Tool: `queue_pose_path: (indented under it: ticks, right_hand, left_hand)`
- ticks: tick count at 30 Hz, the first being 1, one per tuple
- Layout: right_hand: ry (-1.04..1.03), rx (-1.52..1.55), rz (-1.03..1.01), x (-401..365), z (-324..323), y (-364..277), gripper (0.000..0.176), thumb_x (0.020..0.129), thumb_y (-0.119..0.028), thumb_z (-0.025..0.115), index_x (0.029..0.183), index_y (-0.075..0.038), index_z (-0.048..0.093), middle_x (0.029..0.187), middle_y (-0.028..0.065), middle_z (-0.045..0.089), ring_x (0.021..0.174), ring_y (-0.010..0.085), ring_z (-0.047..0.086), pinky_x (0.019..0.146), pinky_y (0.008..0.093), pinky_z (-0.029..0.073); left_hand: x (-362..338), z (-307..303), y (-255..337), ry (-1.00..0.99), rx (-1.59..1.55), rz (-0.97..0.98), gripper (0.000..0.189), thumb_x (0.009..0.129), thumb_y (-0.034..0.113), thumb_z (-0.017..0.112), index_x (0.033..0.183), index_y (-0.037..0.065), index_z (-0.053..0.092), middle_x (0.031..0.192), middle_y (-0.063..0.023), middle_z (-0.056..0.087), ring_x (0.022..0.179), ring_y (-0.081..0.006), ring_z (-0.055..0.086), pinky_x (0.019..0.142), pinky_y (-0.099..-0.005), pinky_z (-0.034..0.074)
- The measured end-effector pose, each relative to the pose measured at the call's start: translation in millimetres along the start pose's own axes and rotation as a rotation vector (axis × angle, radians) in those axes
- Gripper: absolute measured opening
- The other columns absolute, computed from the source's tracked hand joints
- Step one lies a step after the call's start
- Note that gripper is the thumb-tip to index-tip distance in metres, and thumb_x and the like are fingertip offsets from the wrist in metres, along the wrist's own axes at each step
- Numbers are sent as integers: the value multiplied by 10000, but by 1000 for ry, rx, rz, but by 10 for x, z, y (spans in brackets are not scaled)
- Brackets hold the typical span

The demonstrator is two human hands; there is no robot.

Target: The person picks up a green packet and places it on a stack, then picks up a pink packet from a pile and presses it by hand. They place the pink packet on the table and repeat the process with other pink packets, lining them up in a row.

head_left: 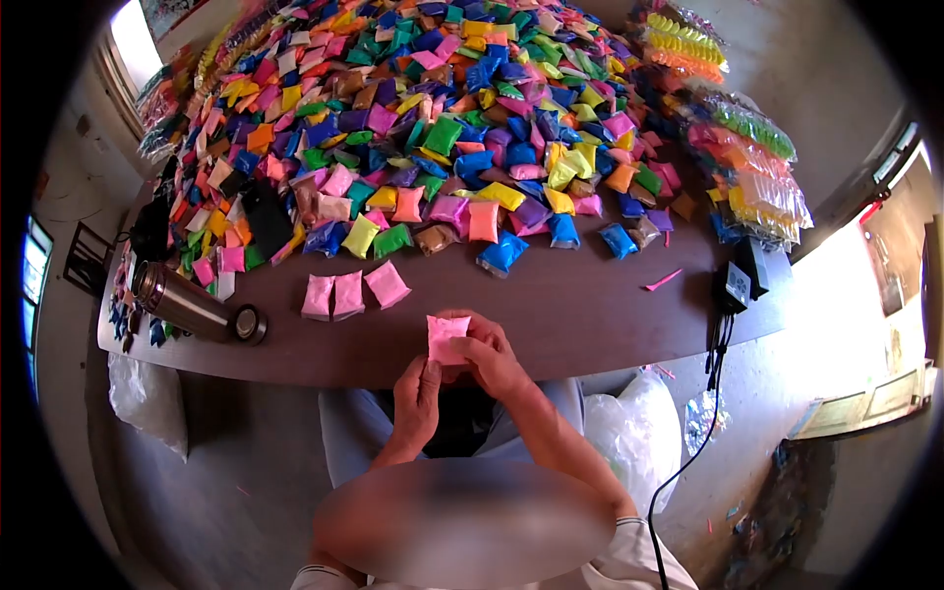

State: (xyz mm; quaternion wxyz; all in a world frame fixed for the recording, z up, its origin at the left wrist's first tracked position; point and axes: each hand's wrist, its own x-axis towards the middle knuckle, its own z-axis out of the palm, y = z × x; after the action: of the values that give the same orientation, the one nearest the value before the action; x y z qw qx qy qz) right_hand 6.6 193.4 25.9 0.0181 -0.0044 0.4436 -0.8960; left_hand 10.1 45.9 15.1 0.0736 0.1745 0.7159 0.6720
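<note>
Near the table's front edge, my two hands hold one small pink packet (446,337) between them. My left hand (418,398) pinches its lower left corner, thumb upward. From the right, my right hand (492,356) grips it, with the thumb on its face and fingers behind. Part of the packet's right side is covered by that thumb. Beyond my hands to the left, three more pink packets (348,296) lie in a row on the brown table (590,305).
A large heap of coloured packets (442,138) covers the table's far part. At left lie a steel thermos (187,300) and a black phone-like object (265,221). A black box with cables (733,287) stands at right, beside stacked clear-wrapped packs (762,187). Plastic bags (634,433) sit below.
</note>
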Motion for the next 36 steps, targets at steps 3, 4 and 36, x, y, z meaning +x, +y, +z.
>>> queue_pose_path:
  ticks: [3, 4, 36]
  right_hand:
    - [-16, -35, 7, 3, -34, 48, 295, 899, -109, 583, 1173, -5, 545, 894, 25, 625, 709, 79, 588, 600, 220, 497]
    - [-11, -53, 9, 3, -39, 56, 285, 901, -104, 582, 1166, -4, 550, 892, 22, 626, 714, 76, 585, 600, 221, 497]
    - [390, -926, -459, 44, 254, 127, 380, 732, -230, 791, 888, -5, 527, 668, 73, 557, 592, 121, 525, 556, 292, 468]
  left_hand:
    - [4, -16, 9, -7, 6, 7, 323, 1019, 262, 402, 952, -10, 562, 809, -55, 612, 751, -126, 568, 710, -268, 466]
    - [2, -12, 29, -8, 6, 5, 323, 1019, 262, 402, 952, -10, 562, 809, -55, 612, 751, -126, 568, 710, -268, 466]
    - [31, -65, 26, 45, -79, -59, 290, 1002, 252, 463, 1003, -21, 561, 818, -31, 589, 765, -90, 554, 685, -235, 465]
